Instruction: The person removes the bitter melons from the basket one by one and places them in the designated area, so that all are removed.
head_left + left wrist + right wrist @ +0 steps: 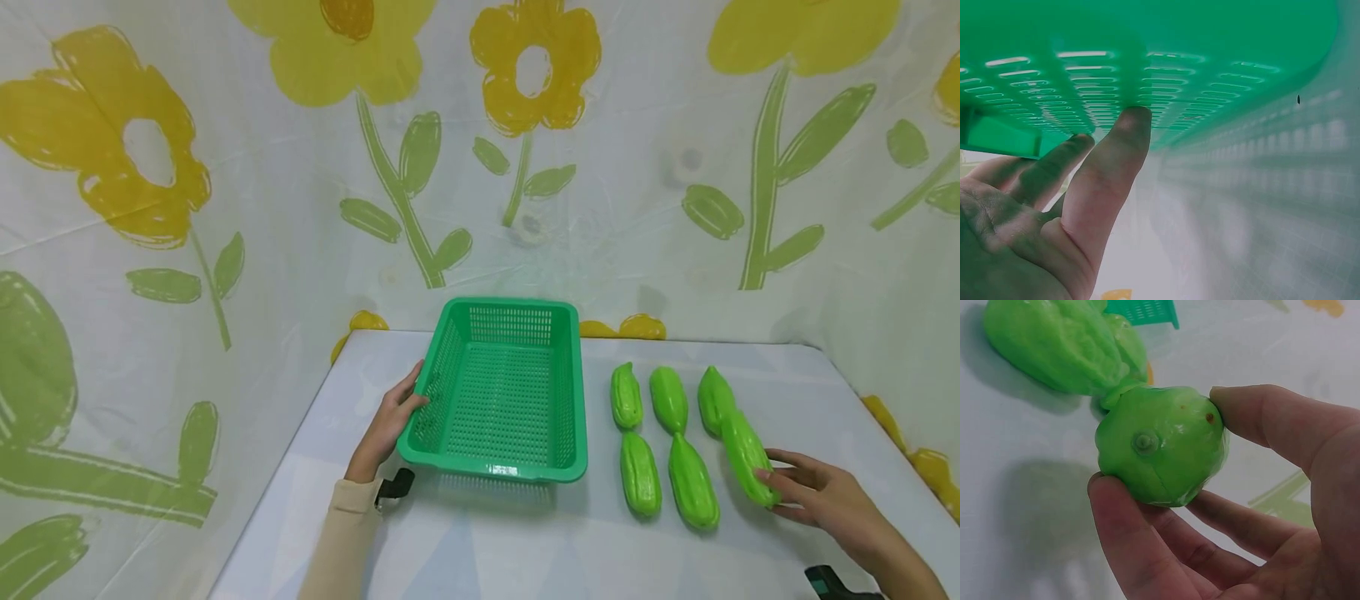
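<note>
A green plastic basket (491, 472) with slotted walls stands left of centre on the table. My left hand (390, 423) is at its left side; in the left wrist view the fingertips (1132, 122) touch the outer wall. To the right, my right hand (821, 496) pinches the lower end of a light green ribbed gourd (1160, 447) between thumb and fingers. This gourd's far end meets another gourd (716, 400). Beside these lie two more end-to-end pairs, with a middle gourd (693, 483) and a left gourd (640, 475) nearest me.
The pale table (525, 550) carries the basket and gourds. Behind it hangs a white curtain (630, 200) printed with yellow flowers, which also runs along the left and right sides. A dark wrist device (836, 583) shows by the right forearm.
</note>
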A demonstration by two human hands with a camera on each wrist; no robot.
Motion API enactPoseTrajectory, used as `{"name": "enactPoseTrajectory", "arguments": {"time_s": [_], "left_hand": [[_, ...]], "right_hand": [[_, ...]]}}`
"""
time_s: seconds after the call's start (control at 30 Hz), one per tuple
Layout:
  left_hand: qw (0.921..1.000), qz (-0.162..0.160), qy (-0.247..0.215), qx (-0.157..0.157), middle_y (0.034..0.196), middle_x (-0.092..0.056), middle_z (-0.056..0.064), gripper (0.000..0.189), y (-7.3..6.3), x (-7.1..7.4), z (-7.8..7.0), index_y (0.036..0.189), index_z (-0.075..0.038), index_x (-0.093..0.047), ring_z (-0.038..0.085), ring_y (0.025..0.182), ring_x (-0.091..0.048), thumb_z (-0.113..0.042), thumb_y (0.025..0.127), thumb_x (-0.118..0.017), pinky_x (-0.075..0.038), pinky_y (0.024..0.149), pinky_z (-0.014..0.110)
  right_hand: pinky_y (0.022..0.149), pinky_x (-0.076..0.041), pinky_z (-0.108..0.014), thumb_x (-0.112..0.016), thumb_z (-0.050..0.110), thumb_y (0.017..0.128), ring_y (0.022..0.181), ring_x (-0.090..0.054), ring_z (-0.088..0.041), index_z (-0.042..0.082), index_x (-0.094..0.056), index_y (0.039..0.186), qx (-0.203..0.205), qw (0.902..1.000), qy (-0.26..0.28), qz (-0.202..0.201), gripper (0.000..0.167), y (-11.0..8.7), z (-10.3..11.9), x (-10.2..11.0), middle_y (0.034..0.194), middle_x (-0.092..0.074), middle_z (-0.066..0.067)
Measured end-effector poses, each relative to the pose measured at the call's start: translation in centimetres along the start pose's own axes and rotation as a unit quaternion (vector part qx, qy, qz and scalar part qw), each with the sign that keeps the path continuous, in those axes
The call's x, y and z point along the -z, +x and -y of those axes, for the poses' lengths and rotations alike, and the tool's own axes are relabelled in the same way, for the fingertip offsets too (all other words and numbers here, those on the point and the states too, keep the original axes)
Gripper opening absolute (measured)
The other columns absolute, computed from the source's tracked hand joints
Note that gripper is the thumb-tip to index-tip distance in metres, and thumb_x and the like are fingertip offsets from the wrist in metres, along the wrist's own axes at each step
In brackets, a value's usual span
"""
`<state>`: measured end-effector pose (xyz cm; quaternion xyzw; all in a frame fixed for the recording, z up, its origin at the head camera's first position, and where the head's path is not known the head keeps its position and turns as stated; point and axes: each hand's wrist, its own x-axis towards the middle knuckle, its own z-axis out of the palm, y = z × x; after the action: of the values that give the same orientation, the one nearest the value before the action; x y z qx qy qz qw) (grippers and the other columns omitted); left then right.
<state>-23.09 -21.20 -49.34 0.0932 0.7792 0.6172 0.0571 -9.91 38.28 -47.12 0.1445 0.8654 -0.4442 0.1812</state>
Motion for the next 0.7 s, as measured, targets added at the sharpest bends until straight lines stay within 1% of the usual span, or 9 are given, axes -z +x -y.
{"name": "enactPoseTrajectory", "arguments": {"time_s": [0.23,0.53,0.7], "left_hand": [[1.0000,0.003,-0.001,0.002,0.174,-0.020,0.005,0.072,0.0,0.0,0.0,0.167,-0.021,-0.022,0.030,0.163,-0.012,-0.013,0.102,-0.051,-0.016,0.130,0.057],[1.0000,0.003,0.001,-0.002,0.174,-0.020,0.006,0.071,0.0,0.1,0.0,0.167,-0.018,-0.020,0.031,0.163,-0.012,-0.013,0.103,-0.050,-0.017,0.129,0.058],[1.0000,0.003,0.000,-0.002,0.174,-0.018,0.006,0.071,0.0,0.1,0.0,0.167,-0.016,-0.020,0.032,0.163,-0.012,-0.013,0.103,-0.050,-0.016,0.129,0.058]], "right_hand": [[0.084,-0.064,-0.038,-0.061,0.054,0.100,0.101,-0.073,-0.020,-0.015,-0.022,0.157,-0.018,0.9998,0.001,0.002,0.097,-0.2,-0.8,-0.7,0.146,-0.042,-0.045],[0.086,-0.064,-0.041,-0.062,0.055,0.099,0.106,-0.072,-0.027,-0.016,-0.024,0.155,-0.031,0.9995,-0.002,0.010,0.098,-0.3,-1.6,-1.0,0.145,-0.042,-0.046],[0.085,-0.064,-0.041,-0.062,0.055,0.098,0.104,-0.073,-0.025,-0.017,-0.026,0.154,-0.032,0.9994,-0.014,0.006,0.098,-0.4,-1.9,-1.4,0.143,-0.043,-0.047]]}}
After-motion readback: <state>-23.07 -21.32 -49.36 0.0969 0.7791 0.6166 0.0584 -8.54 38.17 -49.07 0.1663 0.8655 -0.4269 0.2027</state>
